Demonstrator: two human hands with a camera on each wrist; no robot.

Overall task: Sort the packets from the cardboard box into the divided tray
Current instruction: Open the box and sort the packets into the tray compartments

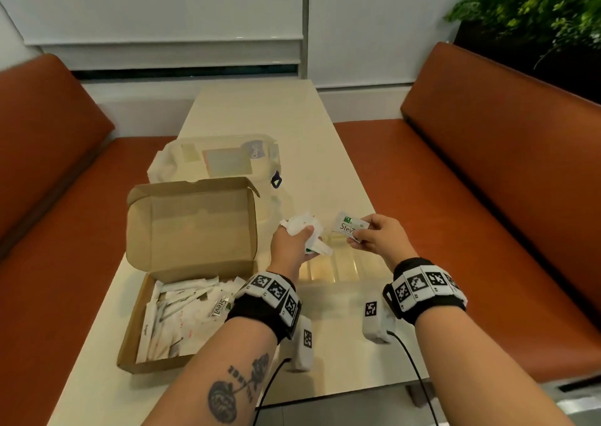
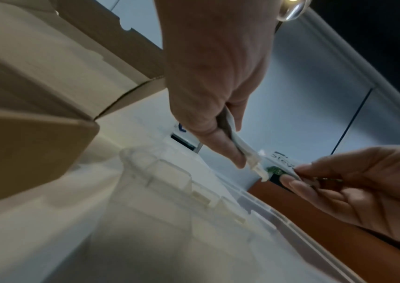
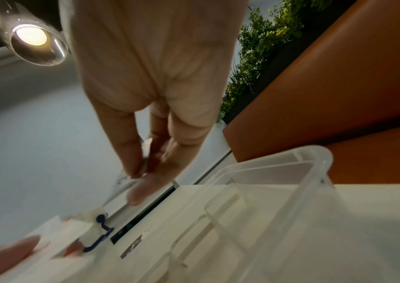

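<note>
- Packets [image 1: 307,235] are bunching in our left hand [image 1: 291,246], whose fingers are curling round the white handful above the near edge of the divided tray [image 1: 328,271].
- We are pinching one green-printed packet [image 1: 349,227] between thumb and fingertips of our right hand [image 1: 377,237], just beside the bundle and over the clear tray.
- We are judging that this packet is best lowered flat into one compartment, keeping every matching packet to that same slot.
- We are leaving many more packets in the cardboard box [image 1: 192,246], standing open on the surface [image 1: 341,360] just left of the tray.
- We are minding the loose handful; easing the left grip could spill mixed packets across the dividers.
</note>
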